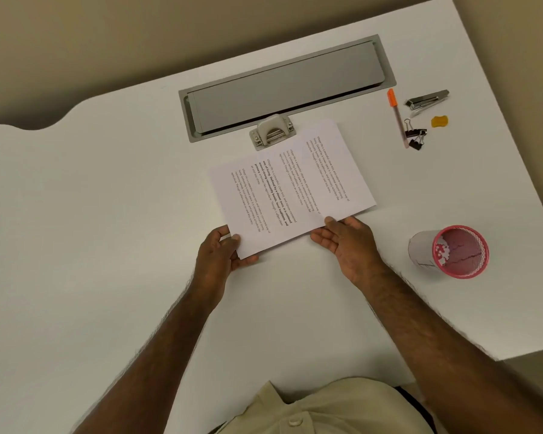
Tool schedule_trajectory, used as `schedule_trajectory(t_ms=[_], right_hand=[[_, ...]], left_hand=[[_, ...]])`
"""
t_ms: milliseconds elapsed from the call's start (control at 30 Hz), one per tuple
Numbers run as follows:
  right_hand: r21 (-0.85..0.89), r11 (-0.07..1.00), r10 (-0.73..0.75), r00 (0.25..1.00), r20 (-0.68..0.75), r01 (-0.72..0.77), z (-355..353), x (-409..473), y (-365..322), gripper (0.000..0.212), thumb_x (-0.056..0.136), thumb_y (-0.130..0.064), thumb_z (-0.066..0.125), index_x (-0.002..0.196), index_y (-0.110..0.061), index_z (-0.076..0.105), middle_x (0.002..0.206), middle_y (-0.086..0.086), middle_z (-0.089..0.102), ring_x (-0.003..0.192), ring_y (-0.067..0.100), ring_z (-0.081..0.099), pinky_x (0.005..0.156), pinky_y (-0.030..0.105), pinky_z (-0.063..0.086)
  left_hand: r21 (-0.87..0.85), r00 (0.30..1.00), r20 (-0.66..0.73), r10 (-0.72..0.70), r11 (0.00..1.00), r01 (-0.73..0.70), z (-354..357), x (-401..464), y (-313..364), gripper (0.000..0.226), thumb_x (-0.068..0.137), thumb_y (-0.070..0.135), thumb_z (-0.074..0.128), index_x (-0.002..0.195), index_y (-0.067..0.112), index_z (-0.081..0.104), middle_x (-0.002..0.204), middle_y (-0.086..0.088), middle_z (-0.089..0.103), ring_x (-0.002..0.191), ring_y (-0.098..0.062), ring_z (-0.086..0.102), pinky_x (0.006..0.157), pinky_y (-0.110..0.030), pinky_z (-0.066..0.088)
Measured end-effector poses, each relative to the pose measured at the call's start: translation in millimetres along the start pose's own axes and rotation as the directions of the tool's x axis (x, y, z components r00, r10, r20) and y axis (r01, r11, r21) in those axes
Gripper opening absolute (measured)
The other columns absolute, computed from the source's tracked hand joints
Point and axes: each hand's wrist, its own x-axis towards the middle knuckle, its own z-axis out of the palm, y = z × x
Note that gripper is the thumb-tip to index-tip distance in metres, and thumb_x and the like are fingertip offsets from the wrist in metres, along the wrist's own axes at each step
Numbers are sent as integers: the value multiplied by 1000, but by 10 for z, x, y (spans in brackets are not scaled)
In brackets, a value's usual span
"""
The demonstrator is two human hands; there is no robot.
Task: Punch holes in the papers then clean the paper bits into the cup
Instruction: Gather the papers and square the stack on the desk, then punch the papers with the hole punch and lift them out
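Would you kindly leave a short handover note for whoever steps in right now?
Left hand and right hand each pinch the near edge of the printed white paper sheets. Their far edge sits at the grey metal hole punch. The pink mesh cup stands to the right. No holes or paper bits visible. Left: punching, then sweeping bits into the cup.

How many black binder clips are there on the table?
2. Both binder clips lie at the far right of the table, beside the orange-capped pen: one nearer the stapler, the other just below, touching it.
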Motion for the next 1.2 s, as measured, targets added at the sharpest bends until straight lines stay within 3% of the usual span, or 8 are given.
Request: schedule_trajectory(t_ms=[200,433,733,967,1100,1200], right_hand=[[-19,1000,20,1000,2,-20,28,113,-75,17,102,0,60,108,-11,72,95,12,79,79,26,77,71,35,66],[-33,999,31,1000,0,-31,98,183,-123,14,102,-1,61,107,-8,71,98,15,76,80,28,77,71,36,66],[7,1000,23,1000,-15,-23,77,241,-127,9,100,-1,63,104,-4,70,79,10,77,75,26,79,70,36,66],[-27,1000,-3,1000,16,3,145,270,-194,15,102,-1,61,111,-8,71,91,12,78,80,27,78,71,36,66],[-34,999,-3,1000,12,3,159,270,-221,17,102,0,59,111,-11,70,96,14,77,82,29,77,72,36,66],[-34,999,0,1000,7,0,131,270,-212,16,103,-1,60,111,-9,71,97,14,77,84,31,76,73,37,66]], left_hand=[[-5,999,-19,-27,1000,27,40,130,9,24,107,6,52,129,5,61,127,-6,78,111,-27,77,78,-44,67],[-13,999,-15,-38,999,38,19,207,36,25,105,6,52,129,2,61,130,-10,76,116,-31,76,83,-50,66],[27,999,-25,-30,999,31,16,204,159,26,104,6,52,129,3,61,122,-14,78,110,-37,77,86,-55,65],[41,998,-55,-29,999,31,33,214,210,25,105,7,53,128,5,62,119,-14,79,107,-35,78,86,-53,65],[175,976,-211,48,984,-11,54,221,281,15,103,19,60,111,11,70,95,-10,83,86,-34,81,75,-50,68],[500,885,-358,297,861,-87,67,214,397,20,102,36,58,93,21,67,80,1,79,71,-24,78,72,-41,66]])
